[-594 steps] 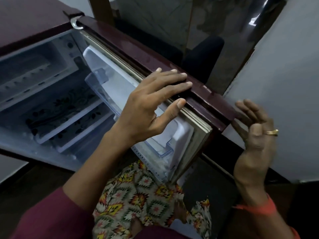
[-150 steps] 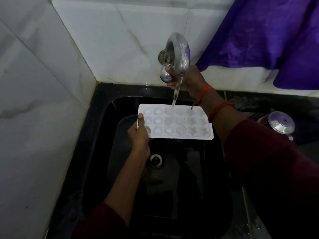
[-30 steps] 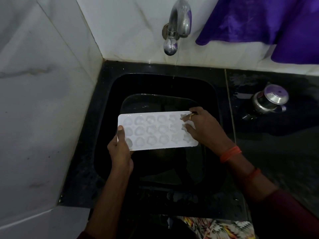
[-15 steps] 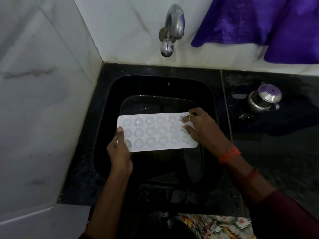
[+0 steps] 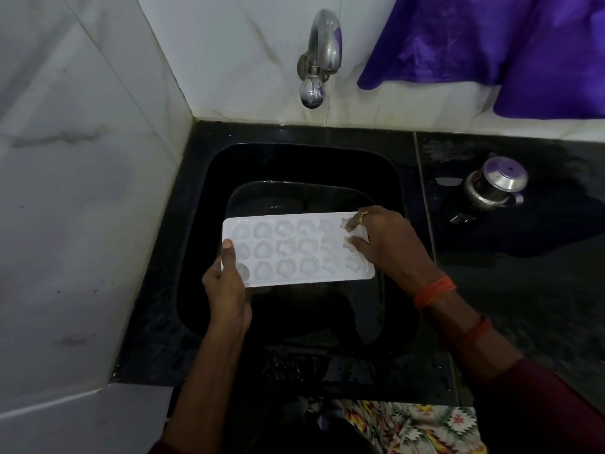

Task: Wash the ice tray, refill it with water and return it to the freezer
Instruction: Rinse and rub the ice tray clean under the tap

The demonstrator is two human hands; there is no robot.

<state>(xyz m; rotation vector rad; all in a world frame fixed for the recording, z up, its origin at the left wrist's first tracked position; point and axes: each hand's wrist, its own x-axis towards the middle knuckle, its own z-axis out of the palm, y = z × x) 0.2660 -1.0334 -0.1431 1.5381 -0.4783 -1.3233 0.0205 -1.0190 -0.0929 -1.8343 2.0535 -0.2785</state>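
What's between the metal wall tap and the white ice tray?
Head view: only the black sink, rim and dark basin, lies between the metal wall tap and white plastic ice tray.

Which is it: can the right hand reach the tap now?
Probably yes. The right hand sits on the right end of the ice tray over the sink, and the tap is on the wall beyond, with only open space between. The left hand grips the tray's other end.

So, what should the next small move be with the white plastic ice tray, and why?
Probably shift the right hand one column of cells toward the left hand, which grips the far end: right fingertips touch only the star-shaped cells at the right end of the white plastic ice tray, so the others may need rubbing.
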